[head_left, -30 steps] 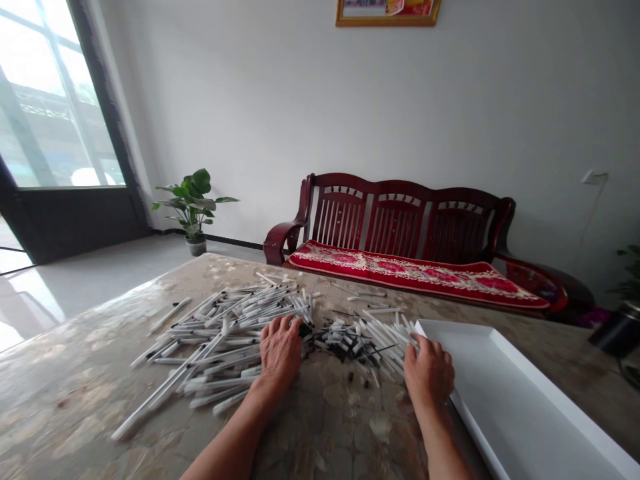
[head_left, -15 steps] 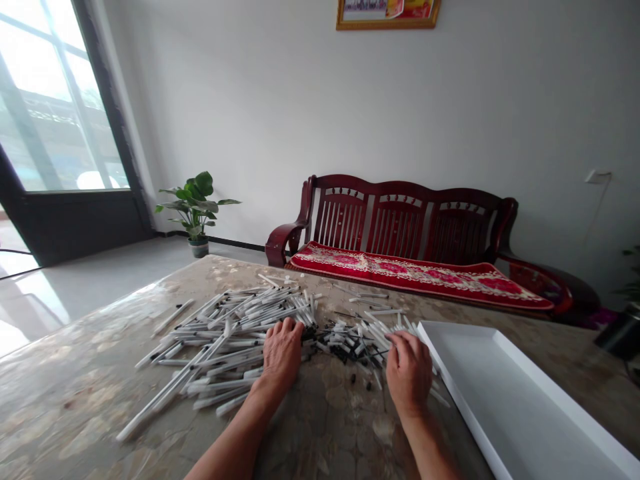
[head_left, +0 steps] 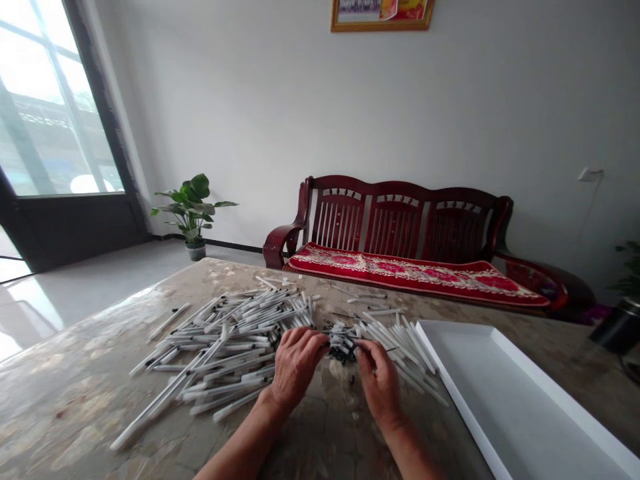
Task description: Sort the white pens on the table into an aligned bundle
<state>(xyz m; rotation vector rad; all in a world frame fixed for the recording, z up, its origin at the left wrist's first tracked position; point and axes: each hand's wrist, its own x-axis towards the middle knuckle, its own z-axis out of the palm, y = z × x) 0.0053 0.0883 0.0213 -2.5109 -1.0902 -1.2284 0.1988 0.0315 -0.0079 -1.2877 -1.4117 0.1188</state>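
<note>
A big heap of white pen barrels [head_left: 225, 340] lies across the marbled table [head_left: 75, 400]. A smaller heap of small black pen parts [head_left: 341, 345] sits in the middle, with more white tubes [head_left: 400, 340] to its right. My left hand [head_left: 295, 365] and my right hand [head_left: 380, 383] have come together at the black parts, fingers curled in from both sides. Their fingertips pinch at the little heap; what each one holds is too small to name.
A long white tray [head_left: 500, 400] lies on the table at the right. Beyond the table stand a dark red wooden bench [head_left: 410, 227] with a red cushion, a potted plant [head_left: 193, 210] and a glass door [head_left: 45, 133] at the left.
Both hands have moved inward from the two pen heaps and now meet at the small black parts. The right hand came left, away from the tray.
</note>
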